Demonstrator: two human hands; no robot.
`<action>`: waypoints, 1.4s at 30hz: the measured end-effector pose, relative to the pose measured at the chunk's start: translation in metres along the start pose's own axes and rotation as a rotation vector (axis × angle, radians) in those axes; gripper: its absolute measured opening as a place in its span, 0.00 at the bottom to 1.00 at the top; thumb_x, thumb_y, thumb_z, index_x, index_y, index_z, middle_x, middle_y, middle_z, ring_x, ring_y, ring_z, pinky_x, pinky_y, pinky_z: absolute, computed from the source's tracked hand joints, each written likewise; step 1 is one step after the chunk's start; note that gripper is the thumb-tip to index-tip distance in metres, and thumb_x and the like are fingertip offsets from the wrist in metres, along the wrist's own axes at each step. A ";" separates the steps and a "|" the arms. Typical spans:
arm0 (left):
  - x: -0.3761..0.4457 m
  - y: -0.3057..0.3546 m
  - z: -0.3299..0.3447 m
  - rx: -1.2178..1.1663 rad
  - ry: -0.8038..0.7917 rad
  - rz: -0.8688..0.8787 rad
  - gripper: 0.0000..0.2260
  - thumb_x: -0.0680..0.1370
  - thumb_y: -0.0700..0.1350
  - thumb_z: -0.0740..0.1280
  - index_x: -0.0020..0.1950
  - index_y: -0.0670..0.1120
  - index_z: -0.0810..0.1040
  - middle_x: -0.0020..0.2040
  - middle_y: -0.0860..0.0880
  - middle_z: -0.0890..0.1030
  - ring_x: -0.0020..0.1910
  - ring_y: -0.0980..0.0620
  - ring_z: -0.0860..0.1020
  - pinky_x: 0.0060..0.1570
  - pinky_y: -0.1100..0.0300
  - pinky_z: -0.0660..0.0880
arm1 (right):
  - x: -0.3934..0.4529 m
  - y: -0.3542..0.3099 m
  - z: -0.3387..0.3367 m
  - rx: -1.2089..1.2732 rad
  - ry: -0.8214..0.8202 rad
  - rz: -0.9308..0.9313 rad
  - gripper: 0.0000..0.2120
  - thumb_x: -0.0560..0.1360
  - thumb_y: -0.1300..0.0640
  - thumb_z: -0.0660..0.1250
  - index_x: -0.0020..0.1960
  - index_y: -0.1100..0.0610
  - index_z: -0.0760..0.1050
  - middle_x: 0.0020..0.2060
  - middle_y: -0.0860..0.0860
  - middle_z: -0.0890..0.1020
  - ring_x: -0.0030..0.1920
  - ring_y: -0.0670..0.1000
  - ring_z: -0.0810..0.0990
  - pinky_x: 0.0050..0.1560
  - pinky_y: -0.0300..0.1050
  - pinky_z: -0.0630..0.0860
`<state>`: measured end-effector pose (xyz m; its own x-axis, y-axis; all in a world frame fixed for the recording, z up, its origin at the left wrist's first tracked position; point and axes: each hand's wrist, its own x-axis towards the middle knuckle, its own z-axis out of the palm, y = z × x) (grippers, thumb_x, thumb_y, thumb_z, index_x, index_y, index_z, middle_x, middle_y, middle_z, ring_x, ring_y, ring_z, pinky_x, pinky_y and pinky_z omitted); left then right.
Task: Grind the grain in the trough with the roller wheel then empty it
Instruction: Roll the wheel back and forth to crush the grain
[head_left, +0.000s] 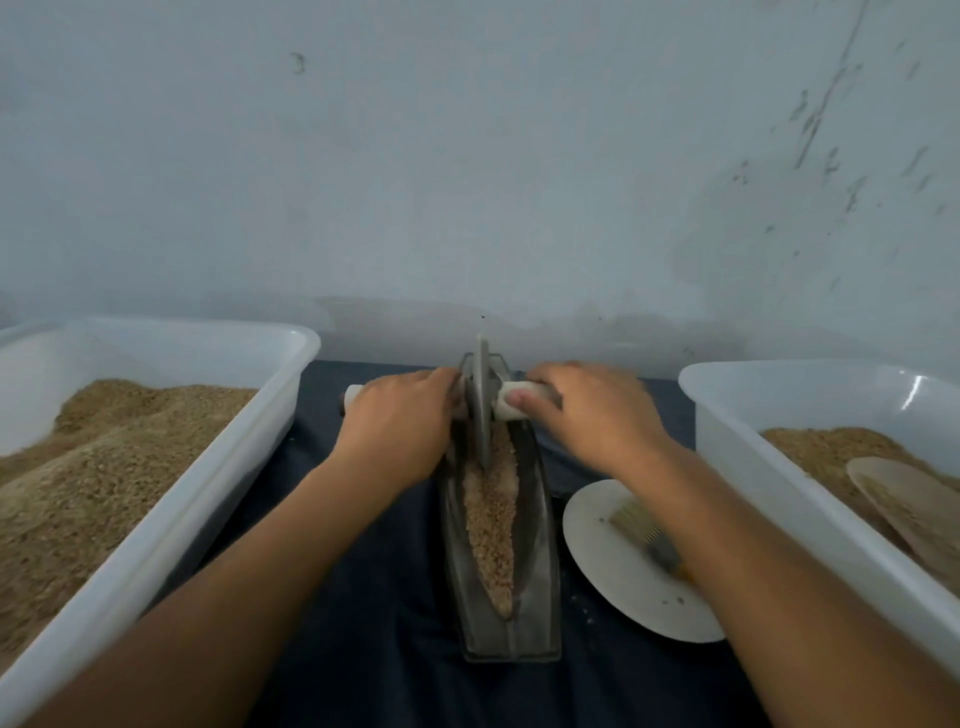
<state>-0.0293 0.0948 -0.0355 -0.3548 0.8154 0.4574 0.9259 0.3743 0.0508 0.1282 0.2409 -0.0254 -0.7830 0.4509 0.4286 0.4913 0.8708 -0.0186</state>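
A narrow boat-shaped metal trough (540, 525) lies lengthwise on the dark cloth in front of me, with a strip of tan grain (491, 525) along its groove. The grey roller wheel (482, 400) stands upright on edge at the trough's far end, its white axle handle sticking out on both sides. My left hand (402, 423) is wrapped around the left part of the handle. My right hand (587, 410) grips the right part, thumb on top of the white bar.
A white plastic tub (208, 499) heaped with grain stands at the left. Another white tub (737, 467) at the right holds grain and a flat scoop (904, 499). A white plate (613, 577) carrying a small brush (644, 535) lies right of the trough. A wall rises close behind.
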 end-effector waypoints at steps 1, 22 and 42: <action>0.000 -0.003 0.004 -0.026 0.032 0.026 0.09 0.80 0.46 0.59 0.59 0.53 0.73 0.52 0.53 0.80 0.48 0.49 0.78 0.41 0.57 0.63 | 0.001 -0.002 0.004 -0.022 0.056 -0.006 0.24 0.78 0.30 0.51 0.57 0.43 0.77 0.44 0.43 0.81 0.43 0.49 0.79 0.43 0.49 0.75; -0.046 0.037 -0.095 0.146 -0.278 0.175 0.10 0.75 0.57 0.66 0.44 0.54 0.68 0.39 0.55 0.71 0.39 0.55 0.70 0.44 0.59 0.72 | -0.030 -0.036 -0.080 0.084 -0.577 -0.086 0.21 0.63 0.33 0.72 0.43 0.40 0.64 0.43 0.43 0.76 0.40 0.46 0.76 0.34 0.46 0.71; -0.009 0.007 -0.014 -0.067 0.022 0.001 0.09 0.79 0.51 0.59 0.59 0.56 0.67 0.52 0.54 0.79 0.52 0.50 0.76 0.53 0.54 0.70 | -0.004 0.000 -0.002 0.126 -0.053 0.118 0.20 0.76 0.29 0.55 0.54 0.42 0.74 0.46 0.41 0.79 0.44 0.46 0.77 0.43 0.48 0.76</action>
<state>-0.0174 0.0836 -0.0268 -0.3513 0.8056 0.4771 0.9332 0.3425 0.1089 0.1319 0.2391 -0.0257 -0.7437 0.5578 0.3684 0.5315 0.8276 -0.1804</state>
